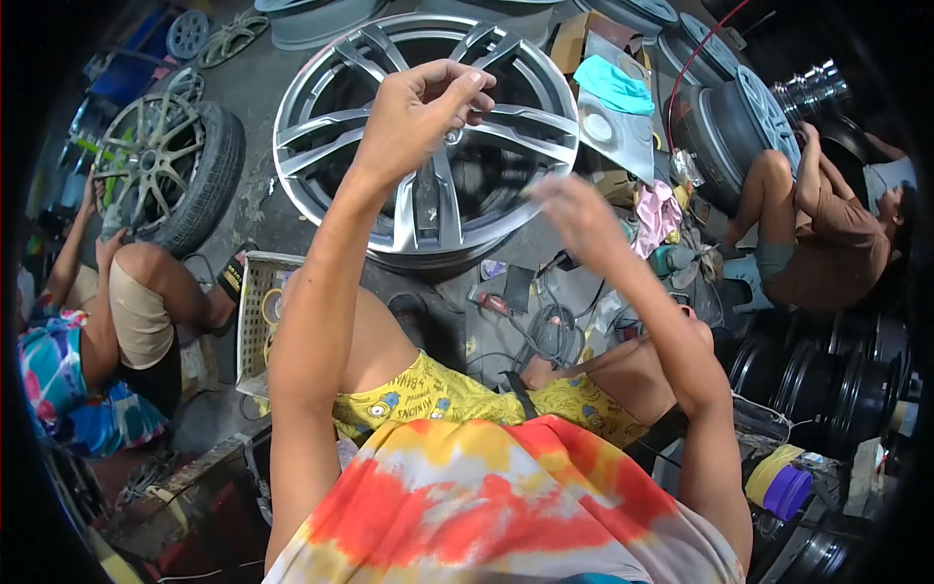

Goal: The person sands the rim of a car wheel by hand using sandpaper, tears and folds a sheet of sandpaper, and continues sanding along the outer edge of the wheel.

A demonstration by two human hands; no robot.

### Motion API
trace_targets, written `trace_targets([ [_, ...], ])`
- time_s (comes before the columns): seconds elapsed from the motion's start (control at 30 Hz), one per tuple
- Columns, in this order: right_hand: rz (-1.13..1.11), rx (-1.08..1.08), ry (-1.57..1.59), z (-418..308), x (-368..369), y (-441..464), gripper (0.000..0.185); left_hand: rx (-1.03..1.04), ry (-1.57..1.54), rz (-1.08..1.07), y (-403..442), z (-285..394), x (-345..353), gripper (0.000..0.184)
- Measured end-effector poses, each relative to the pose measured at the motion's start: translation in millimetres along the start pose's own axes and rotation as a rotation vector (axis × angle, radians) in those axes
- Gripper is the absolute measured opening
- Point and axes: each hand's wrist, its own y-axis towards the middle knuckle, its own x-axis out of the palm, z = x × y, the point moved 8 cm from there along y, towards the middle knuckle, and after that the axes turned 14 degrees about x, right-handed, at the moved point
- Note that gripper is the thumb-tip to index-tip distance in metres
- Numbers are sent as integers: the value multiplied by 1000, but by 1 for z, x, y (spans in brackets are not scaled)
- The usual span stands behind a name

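Observation:
A large silver alloy wheel rim [407,216] with paired spokes lies face up in front of me. Over its hub I hold my left hand [428,112], with the fingers curled in and the thumb pressed against them. Whatever may be in that pinch is hidden or too small to name. Near the rim's right edge, my right hand [584,219] is smeared by motion, so its fingers cannot be made out. It appears raised above the rim's edge, apart from the left hand.
A light plastic basket [243,336] stands by my left knee. Cables and a red-and-grey power tool [494,303] lie on the floor. A turquoise cloth [615,86] and pink cloth [658,216] are at right. One person [146,302] sits left, another [827,224] right, both beside wheels.

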Motion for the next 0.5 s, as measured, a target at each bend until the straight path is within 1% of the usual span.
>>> trace_targets([
  [0.03,2,0,1,-1,2,-1,20,1,21,9,0,1,-1,27],
  [0.13,-40,106,-31,-12,9,1,20,-1,-10,5,-3,-1,-1,27],
  [0.17,26,52,-10,-36,11,-8,17,-2,-13,-16,-3,-2,0,27],
  [0.2,24,51,-16,-28,8,-4,17,0,-17,-13,-2,-1,-1,27],
  [0.27,-23,-69,-115,-13,7,2,16,4,36,-23,-3,0,1,27],
  [0.3,22,-6,-211,-2,-3,16,15,10,32,-32,-3,-1,2,28],
  [0.33,22,-9,-212,-5,-1,16,15,12,33,-29,-4,-2,2,28],
  [0.4,-119,19,-265,-16,18,18,16,33,83,-79,-4,1,4,29],
  [0.43,-119,-45,-182,-46,17,11,16,32,139,-94,-5,1,2,29],
  [0.47,-66,-19,-107,-56,24,6,17,38,140,-86,-3,2,-1,29],
  [0.5,-84,-46,-111,-49,24,7,17,25,167,-84,-3,1,-3,28],
])
